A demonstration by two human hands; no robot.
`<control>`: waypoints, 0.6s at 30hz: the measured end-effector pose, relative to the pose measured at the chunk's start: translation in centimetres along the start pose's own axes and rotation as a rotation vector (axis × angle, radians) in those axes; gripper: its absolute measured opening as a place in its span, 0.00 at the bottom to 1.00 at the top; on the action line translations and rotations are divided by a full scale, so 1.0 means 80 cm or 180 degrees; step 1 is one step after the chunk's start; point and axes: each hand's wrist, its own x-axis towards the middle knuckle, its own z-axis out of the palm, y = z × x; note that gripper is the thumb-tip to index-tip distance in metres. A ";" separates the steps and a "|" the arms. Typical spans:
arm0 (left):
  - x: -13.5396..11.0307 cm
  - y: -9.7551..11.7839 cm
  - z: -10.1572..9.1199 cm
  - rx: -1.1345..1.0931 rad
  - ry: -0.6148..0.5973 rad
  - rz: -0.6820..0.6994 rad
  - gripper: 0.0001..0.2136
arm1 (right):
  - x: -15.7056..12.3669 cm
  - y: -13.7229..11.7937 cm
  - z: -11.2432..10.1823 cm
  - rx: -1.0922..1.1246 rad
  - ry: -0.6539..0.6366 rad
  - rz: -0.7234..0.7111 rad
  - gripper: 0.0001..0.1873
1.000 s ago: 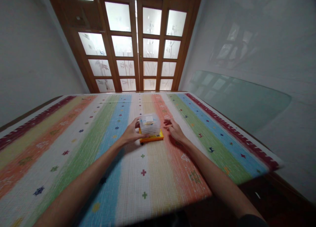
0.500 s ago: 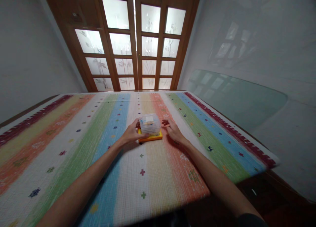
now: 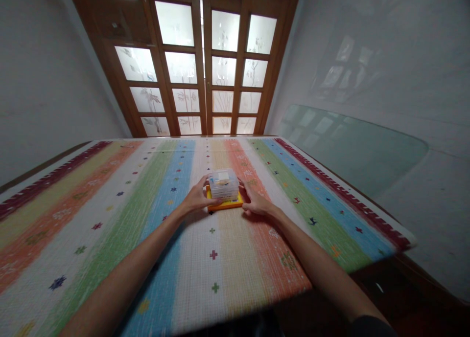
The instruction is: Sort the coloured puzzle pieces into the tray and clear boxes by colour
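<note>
A small stack of clear plastic boxes stands on a flat yellow-orange case, at the middle of the striped tablecloth. Something pale and small shows inside the top box, too small to make out. Around the stack's left side is my left hand, its thumb at the front and its fingers toward the back. My right hand holds the right side, fingers curved behind the boxes and thumb near the yellow case's front right corner. The far fingertips of both hands are partly hidden.
The table has a cloth with coloured stripes, and its front edge runs close below my forearms. A wooden door with frosted panes stands beyond the far end. A pale green glass panel is on the right wall.
My right hand has moved in from a small gap to the right side of the boxes and yellow case. My left hand stays on the left side. The view has shifted slightly.
</note>
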 end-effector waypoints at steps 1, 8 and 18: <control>0.000 -0.001 -0.002 0.0061 0.0040 0.0009 0.42 | 0.000 -0.001 0.002 -0.0066 -0.0005 0.0007 0.59; -0.030 0.010 -0.036 0.0625 0.0528 0.0039 0.25 | 0.009 -0.003 0.006 -0.0088 0.0096 -0.0039 0.66; -0.114 0.015 -0.047 0.2288 0.0045 -0.0099 0.21 | 0.015 -0.004 0.002 0.0207 0.0082 -0.0093 0.64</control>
